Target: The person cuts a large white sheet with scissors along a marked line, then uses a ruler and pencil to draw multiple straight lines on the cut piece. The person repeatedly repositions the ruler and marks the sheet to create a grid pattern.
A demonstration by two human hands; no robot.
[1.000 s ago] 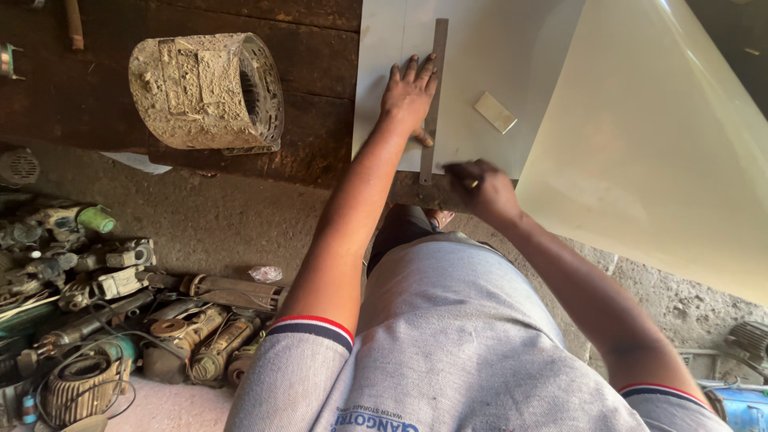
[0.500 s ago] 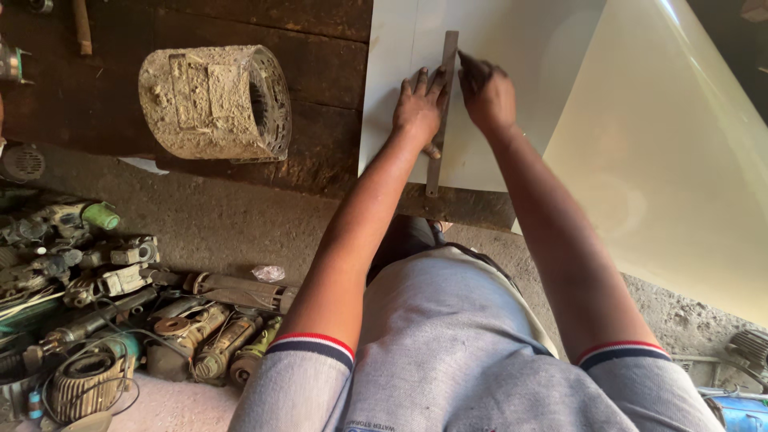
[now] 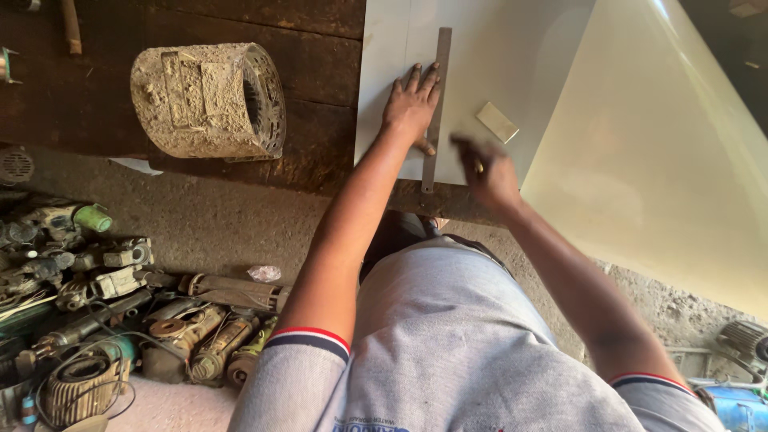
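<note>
A pale sheet (image 3: 512, 64) lies on a dark wooden bench (image 3: 304, 48). A long metal ruler (image 3: 438, 88) rests on the sheet, running from its near edge away from me. My left hand (image 3: 410, 102) lies flat on the sheet with fingers spread, pressing against the ruler's left side. My right hand (image 3: 488, 170) is blurred at the ruler's near end, closed on a thin pencil-like tool (image 3: 478, 166). A small pale rectangular block (image 3: 497, 122) sits on the sheet just right of the ruler.
A dusty round motor housing (image 3: 210, 100) stands on the bench at left. Several old motor parts and tools (image 3: 104, 304) are piled on the ground at lower left. A large pale panel (image 3: 664, 160) leans at right. A blue object (image 3: 740, 404) shows at bottom right.
My right hand has slid back along the ruler from its far part to the sheet's near edge. The left hand stays pressed on the ruler.
</note>
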